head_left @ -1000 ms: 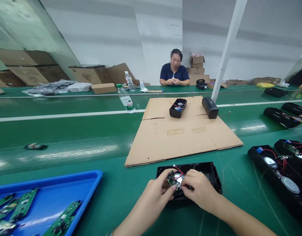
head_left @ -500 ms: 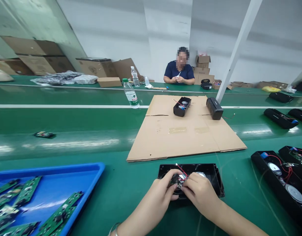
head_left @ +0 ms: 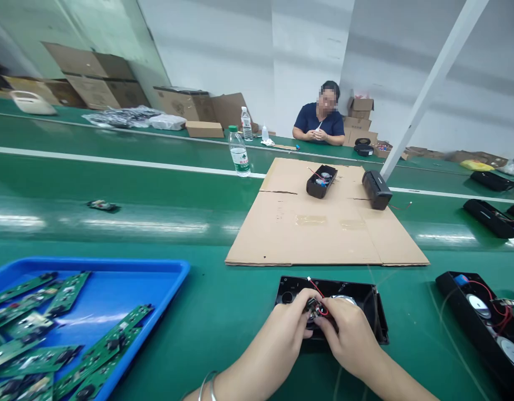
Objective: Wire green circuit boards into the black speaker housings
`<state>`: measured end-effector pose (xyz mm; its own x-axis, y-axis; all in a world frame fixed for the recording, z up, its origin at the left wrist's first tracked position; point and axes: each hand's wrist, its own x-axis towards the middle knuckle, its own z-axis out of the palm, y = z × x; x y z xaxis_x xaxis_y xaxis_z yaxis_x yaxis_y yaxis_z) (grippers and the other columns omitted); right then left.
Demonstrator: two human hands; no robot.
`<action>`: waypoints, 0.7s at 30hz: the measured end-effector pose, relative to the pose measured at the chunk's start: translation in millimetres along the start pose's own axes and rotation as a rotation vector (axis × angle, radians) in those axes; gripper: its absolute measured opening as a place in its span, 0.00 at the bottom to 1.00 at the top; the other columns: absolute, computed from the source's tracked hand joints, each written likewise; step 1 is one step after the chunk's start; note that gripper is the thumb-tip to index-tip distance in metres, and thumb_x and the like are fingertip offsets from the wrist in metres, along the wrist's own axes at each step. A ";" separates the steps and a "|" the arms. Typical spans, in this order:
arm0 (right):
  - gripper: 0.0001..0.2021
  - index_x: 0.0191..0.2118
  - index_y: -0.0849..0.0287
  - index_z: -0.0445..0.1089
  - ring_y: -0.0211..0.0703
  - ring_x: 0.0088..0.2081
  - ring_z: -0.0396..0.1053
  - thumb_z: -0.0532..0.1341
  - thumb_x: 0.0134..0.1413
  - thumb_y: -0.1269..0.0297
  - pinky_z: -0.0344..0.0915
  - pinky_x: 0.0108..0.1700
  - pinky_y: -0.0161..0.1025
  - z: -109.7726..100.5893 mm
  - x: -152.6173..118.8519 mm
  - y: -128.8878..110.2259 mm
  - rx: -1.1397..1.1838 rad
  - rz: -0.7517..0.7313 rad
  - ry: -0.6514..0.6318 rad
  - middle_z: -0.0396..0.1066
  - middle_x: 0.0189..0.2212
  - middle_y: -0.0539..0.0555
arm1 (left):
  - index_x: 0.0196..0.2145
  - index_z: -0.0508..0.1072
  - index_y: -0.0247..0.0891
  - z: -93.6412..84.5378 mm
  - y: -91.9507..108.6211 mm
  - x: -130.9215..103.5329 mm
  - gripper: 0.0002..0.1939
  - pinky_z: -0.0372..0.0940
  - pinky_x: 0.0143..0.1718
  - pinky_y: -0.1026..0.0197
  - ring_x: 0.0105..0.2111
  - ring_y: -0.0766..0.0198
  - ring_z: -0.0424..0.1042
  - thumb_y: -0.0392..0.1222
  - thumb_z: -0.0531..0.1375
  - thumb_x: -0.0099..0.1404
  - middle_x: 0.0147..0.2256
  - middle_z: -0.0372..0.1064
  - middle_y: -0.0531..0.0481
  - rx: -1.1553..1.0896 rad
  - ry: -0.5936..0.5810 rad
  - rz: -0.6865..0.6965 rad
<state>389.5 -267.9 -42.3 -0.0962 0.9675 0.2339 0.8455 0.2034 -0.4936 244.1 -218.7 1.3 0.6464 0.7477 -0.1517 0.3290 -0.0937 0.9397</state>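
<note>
A black speaker housing (head_left: 379, 314) lies on the green bench in front of me, its hollow side up. Over it, my left hand (head_left: 287, 324) is closed on a small circuit board (head_left: 314, 307), which the fingers mostly cover. My right hand (head_left: 352, 327) has its fingers pinched together at the board's right edge, by a red wire (head_left: 318, 288); what sits between those fingertips is hidden. The wire's white plug sticks up above the hands. Behind the right fingers, part of a silver speaker driver (head_left: 344, 299) shows inside the housing.
To the left, a blue tray (head_left: 173, 273) carries several green circuit boards (head_left: 110, 340). Ahead lies a cardboard sheet (head_left: 282, 245) bearing two black housings (head_left: 321, 182). An open housing with drivers (head_left: 453, 298) stands at right. A water bottle (head_left: 240, 159) and a seated person (head_left: 319, 120) are farther back.
The view has turned a little to the left and tilted. My hands stay at the board over the housing, the right fingers shifted slightly in their pinch.
</note>
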 end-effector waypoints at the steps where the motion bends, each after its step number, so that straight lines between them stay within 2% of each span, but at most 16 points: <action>1: 0.06 0.29 0.59 0.62 0.39 0.26 0.61 0.50 0.56 0.70 0.56 0.28 0.34 0.4 0.0 0.6 -0.005 -0.005 0.002 0.65 0.24 0.50 | 0.41 0.63 0.41 1.2 -0.7 0.1 0.15 0.69 0.34 0.67 0.32 0.67 0.70 0.35 0.41 0.62 0.35 0.65 0.50 0.010 0.003 0.006; 4: 0.07 0.28 0.58 0.63 0.39 0.26 0.60 0.51 0.55 0.70 0.57 0.27 0.35 0.8 0.7 1.8 -0.007 -0.016 0.010 0.64 0.24 0.50 | 0.41 0.63 0.40 0.8 -1.9 -0.9 0.15 0.69 0.33 0.67 0.32 0.66 0.70 0.35 0.41 0.62 0.34 0.65 0.49 0.062 0.009 0.022; 7: 0.03 0.33 0.58 0.66 0.42 0.33 0.62 0.56 0.53 0.67 0.62 0.33 0.38 0.2 2.5 1.0 -0.020 0.005 0.073 0.65 0.36 0.56 | 0.40 0.64 0.40 -6.7 -2.0 -3.1 0.13 0.68 0.29 0.64 0.28 0.64 0.71 0.37 0.43 0.61 0.29 0.67 0.50 0.148 0.036 -0.001; 9: 0.08 0.37 0.57 0.67 0.47 0.39 0.61 0.60 0.49 0.63 0.62 0.39 0.44 -0.6 4.1 -0.3 -0.039 0.030 0.089 0.63 0.43 0.58 | 0.40 0.65 0.40 -13.5 -2.3 -3.7 0.12 0.68 0.28 0.61 0.26 0.62 0.71 0.40 0.46 0.61 0.27 0.68 0.51 0.194 0.054 -0.029; 11: 0.12 0.40 0.56 0.67 0.50 0.41 0.61 0.61 0.48 0.61 0.61 0.42 0.48 -1.6 5.3 -0.7 0.001 0.059 0.048 0.65 0.42 0.57 | 0.39 0.64 0.40 -19.1 -3.1 -2.8 0.12 0.67 0.27 0.60 0.25 0.61 0.71 0.42 0.47 0.60 0.26 0.69 0.51 0.198 0.072 -0.057; 13: 0.10 0.40 0.56 0.67 0.48 0.40 0.62 0.57 0.52 0.60 0.62 0.41 0.46 -2.8 5.8 1.0 0.128 0.122 0.021 0.67 0.37 0.55 | 0.40 0.63 0.40 -21.5 -4.3 -0.2 0.12 0.67 0.26 0.60 0.25 0.60 0.72 0.43 0.47 0.60 0.25 0.70 0.51 0.149 0.073 -0.084; 17: 0.08 0.39 0.58 0.63 0.41 0.34 0.66 0.51 0.57 0.63 0.64 0.35 0.38 -5.9 4.2 7.6 0.399 0.317 0.145 0.68 0.31 0.53 | 0.40 0.61 0.39 -17.1 -7.0 6.2 0.12 0.69 0.26 0.59 0.26 0.58 0.73 0.43 0.48 0.59 0.25 0.71 0.49 -0.009 0.092 -0.119; 19: 0.07 0.37 0.58 0.63 0.40 0.32 0.66 0.51 0.56 0.64 0.63 0.32 0.36 -8.1 2.6 8.3 0.436 0.320 0.185 0.68 0.29 0.52 | 0.41 0.60 0.39 -12.8 -9.0 8.5 0.13 0.69 0.27 0.58 0.27 0.57 0.74 0.43 0.47 0.59 0.26 0.71 0.48 -0.035 0.130 -0.114; 21: 0.06 0.32 0.57 0.65 0.39 0.30 0.65 0.52 0.55 0.66 0.62 0.31 0.35 -10.0 1.1 6.0 0.411 0.245 0.164 0.67 0.28 0.51 | 0.42 0.60 0.39 -9.1 -11.1 9.8 0.14 0.69 0.26 0.57 0.27 0.56 0.74 0.44 0.47 0.59 0.27 0.71 0.47 -0.027 0.161 -0.099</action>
<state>399.7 -267.2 -36.6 0.1909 0.9646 0.1817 0.5531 0.0472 -0.8318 240.5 -204.4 -7.8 0.4928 0.8480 -0.1949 0.3658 0.0014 0.9307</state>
